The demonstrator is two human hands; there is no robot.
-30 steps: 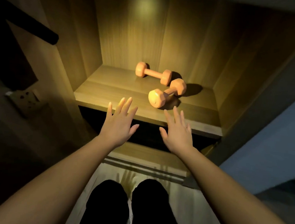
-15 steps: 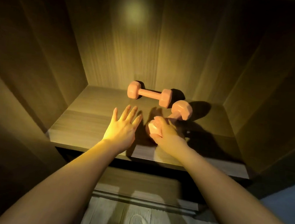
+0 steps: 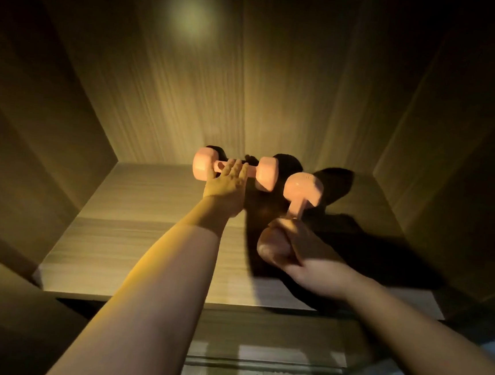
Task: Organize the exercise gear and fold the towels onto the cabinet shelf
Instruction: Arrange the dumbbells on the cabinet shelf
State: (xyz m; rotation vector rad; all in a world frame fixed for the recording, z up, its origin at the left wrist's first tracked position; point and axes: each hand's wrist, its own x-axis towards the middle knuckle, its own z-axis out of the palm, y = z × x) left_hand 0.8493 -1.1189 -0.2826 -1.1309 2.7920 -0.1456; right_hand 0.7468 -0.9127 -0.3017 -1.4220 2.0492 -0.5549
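While right hand [image 3: 303, 252] grips near dumbbell [image 3: 303, 189], left hand [image 3: 225, 190], flat, now touches far dumbbell [image 3: 203, 168].

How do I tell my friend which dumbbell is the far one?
Look inside the wooden cabinet at its lit shelf. The far dumbbell lies sideways by the back wall, left hand on its handle. The near dumbbell points forward, gripped by the right hand.
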